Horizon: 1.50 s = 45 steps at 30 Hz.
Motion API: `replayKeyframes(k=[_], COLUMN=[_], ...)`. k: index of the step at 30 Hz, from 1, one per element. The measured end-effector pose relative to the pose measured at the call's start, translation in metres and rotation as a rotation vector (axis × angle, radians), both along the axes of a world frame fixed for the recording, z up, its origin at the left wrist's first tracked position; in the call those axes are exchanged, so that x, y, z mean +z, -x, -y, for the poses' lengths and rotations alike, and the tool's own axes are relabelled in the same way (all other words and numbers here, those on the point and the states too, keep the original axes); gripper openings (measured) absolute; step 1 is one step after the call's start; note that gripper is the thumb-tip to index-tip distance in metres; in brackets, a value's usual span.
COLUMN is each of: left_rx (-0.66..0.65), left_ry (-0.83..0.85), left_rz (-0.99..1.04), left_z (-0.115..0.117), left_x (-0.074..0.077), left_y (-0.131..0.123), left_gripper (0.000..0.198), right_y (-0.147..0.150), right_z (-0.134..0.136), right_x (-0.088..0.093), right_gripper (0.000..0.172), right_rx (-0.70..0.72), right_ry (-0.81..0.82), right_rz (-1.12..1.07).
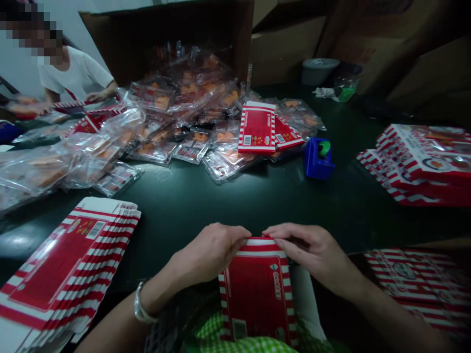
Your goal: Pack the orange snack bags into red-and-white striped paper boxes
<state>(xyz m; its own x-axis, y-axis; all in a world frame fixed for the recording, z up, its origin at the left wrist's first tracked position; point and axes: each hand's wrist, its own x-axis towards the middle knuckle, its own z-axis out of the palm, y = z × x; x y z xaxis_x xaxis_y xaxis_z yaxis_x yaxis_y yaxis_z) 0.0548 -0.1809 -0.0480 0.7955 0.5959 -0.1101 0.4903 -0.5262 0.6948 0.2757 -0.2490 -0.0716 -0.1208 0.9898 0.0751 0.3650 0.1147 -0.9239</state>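
A red and white striped box [257,294] stands upright against my lap at the table's near edge. My left hand [211,252] grips its top left corner with fingers curled. My right hand [307,247] pinches the top right edge, fingertips meeting those of the left at the box's top flap. A bracelet is on my left wrist.
A stack of flat striped boxes [66,269] lies at the near left. Filled boxes [423,162] are piled at the right. Clear packets with orange contents [165,122] spill from a cardboard carton [165,34]. A blue tape dispenser [318,157] sits mid-table. Another person in white [73,73] works at the far left.
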Motion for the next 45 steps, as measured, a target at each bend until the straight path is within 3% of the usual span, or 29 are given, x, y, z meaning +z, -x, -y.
replayKeyframes(k=[3,5,8,10,14,17,19,24,29,36,41,45], left_rx=[0.178,0.271,0.276,0.341,0.598,0.627,0.678,0.722,0.655,0.607,0.622,0.602], left_ry=[0.067,0.02,-0.034,0.123,0.538,0.65,0.64,0.621,0.657,0.64,0.628,0.693], left_rz=[0.197,0.291,0.377,0.478,0.731,0.743,0.767,0.835,0.85,0.844,0.815,0.818], left_z=[0.013,0.022,0.028,0.024,0.01,0.012,0.018,0.027,0.026,0.026,0.029,0.026], left_x=[-0.019,-0.037,-0.056,-0.06,-0.055,-0.058,-0.064,-0.068,-0.065,-0.062,-0.061,-0.062], left_y=[0.006,0.007,0.009,0.013,0.016,0.006,-0.002,-0.009,-0.01,-0.014,-0.011,-0.007], left_gripper=[0.019,0.018,0.024,0.023,0.029,0.037,0.033,0.017,0.015,0.018,0.025,0.033], right_y=[-0.001,-0.001,-0.001,-0.001,-0.004,-0.005,-0.007,-0.016,-0.019,0.011,0.021,0.02], right_z=[0.013,0.019,0.022,0.02,0.013,0.01,0.009,0.01,-0.005,-0.054,-0.057,-0.054], right_x=[-0.015,-0.028,-0.043,-0.049,-0.051,-0.05,-0.048,-0.043,-0.027,0.007,0.009,0.014], right_gripper=[0.013,0.011,0.011,0.014,0.02,0.023,0.025,0.023,0.027,0.02,0.022,0.025], right_rx=[-0.122,-0.162,-0.217,-0.277,-0.367,-0.392,-0.39,-0.261,-0.133,0.325,0.312,0.416], right_ry=[-0.144,-0.173,-0.133,-0.092,-0.031,0.011,0.028,-0.037,-0.156,-0.096,-0.07,-0.08], right_rz=[0.063,0.07,0.055,0.032,-0.036,-0.086,-0.084,0.026,0.185,0.338,0.326,0.26])
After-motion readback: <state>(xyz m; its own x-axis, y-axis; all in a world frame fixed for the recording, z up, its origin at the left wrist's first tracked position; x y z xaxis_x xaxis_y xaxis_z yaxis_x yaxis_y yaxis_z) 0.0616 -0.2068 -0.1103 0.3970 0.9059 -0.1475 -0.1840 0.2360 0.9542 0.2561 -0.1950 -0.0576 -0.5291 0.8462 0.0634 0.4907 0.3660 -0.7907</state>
